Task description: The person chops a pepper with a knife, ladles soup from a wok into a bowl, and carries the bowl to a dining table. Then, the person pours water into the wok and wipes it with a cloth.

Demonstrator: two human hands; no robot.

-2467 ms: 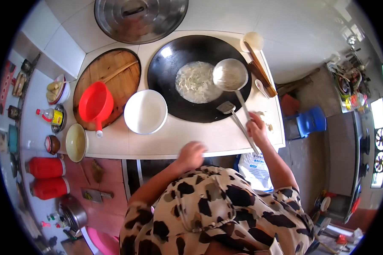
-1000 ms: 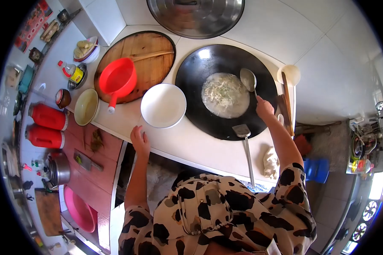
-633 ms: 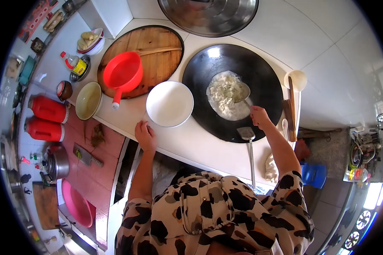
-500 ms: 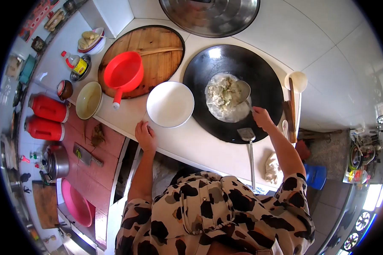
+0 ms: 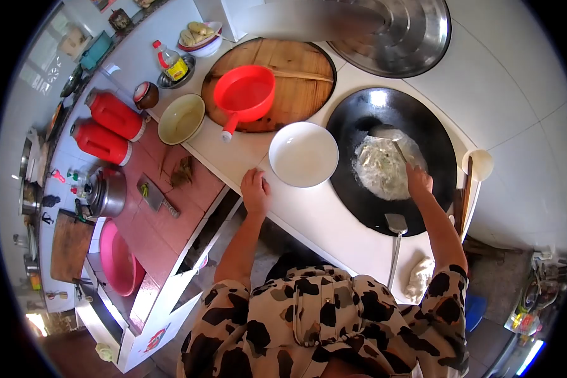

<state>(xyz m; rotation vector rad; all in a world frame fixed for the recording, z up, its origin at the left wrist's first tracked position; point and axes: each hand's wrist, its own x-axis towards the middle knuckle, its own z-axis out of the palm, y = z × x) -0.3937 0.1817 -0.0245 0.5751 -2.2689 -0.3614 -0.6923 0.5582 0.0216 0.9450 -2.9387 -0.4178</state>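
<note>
My right hand (image 5: 419, 181) grips the handle of a metal ladle (image 5: 386, 133), whose bowl is at the upper side of the pale soupy food (image 5: 387, 170) in a black wok (image 5: 359, 211). My left hand (image 5: 256, 191) rests at the counter's front edge with its fingers curled; what they hold, if anything, cannot be made out. Beside it, up and to the right, stands an empty white bowl (image 5: 303, 155). A metal spatula (image 5: 396, 224) lies with its blade on the wok's near rim and its handle over the counter.
A red dipper (image 5: 244, 94) lies on a round wooden lid (image 5: 302, 104), left of the wok. Nearby is a yellowish bowl (image 5: 181, 120). Red flasks (image 5: 101, 140) and a cleaver (image 5: 151, 194) are at the left. A crumpled cloth (image 5: 419, 279) lies near the front edge.
The view has turned, shifting the wok and counter rightward. The ladle has moved from the wok's right side through the food to its upper side. My left hand has come to the counter's edge.
</note>
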